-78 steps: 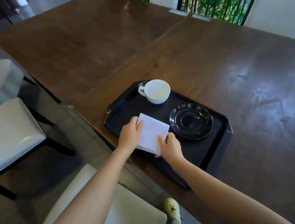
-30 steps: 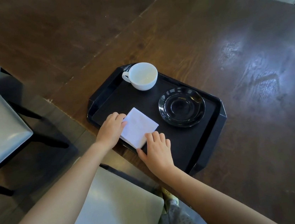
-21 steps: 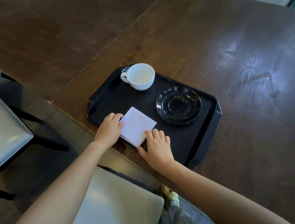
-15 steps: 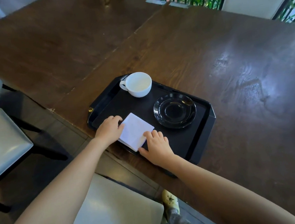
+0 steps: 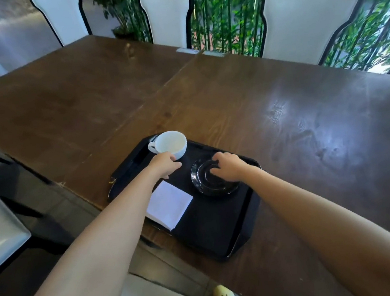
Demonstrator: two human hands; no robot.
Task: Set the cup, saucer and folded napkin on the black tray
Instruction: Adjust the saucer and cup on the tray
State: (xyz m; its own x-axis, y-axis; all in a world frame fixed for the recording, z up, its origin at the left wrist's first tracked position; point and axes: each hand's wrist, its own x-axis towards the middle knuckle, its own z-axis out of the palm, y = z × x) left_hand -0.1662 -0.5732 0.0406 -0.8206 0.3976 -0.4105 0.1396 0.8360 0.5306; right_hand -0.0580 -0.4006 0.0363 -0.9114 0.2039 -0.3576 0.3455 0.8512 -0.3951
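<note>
I'm looking down a long dark wooden table (image 5: 283, 117) made of two tops butted together, with white high-backed chairs (image 5: 302, 26) along its far side and a screen of green bamboo (image 5: 221, 9) behind them; more pale chair seats sit on my near side. The black tray (image 5: 224, 237) lies at the near edge of the table, set diagonally to me, its long axis running from far left to near right. All three pieces are already on it: the white cup (image 5: 172, 143) in the far left corner with its handle pointing left, the black saucer (image 5: 208, 183) just right of it and a little nearer, and the folded napkin (image 5: 169, 206) flat by the near left rim, free of both hands. My left hand (image 5: 164, 165) is the nearer one to the cup, fingers curled and touching its near wall, not closed round it as far as I can tell. My right hand (image 5: 228, 167) rests on the saucer with fingers bent over its far rim; a grip I can't confirm. I judge the next move to be cup onto saucer: a short carry rightward and toward me.
</note>
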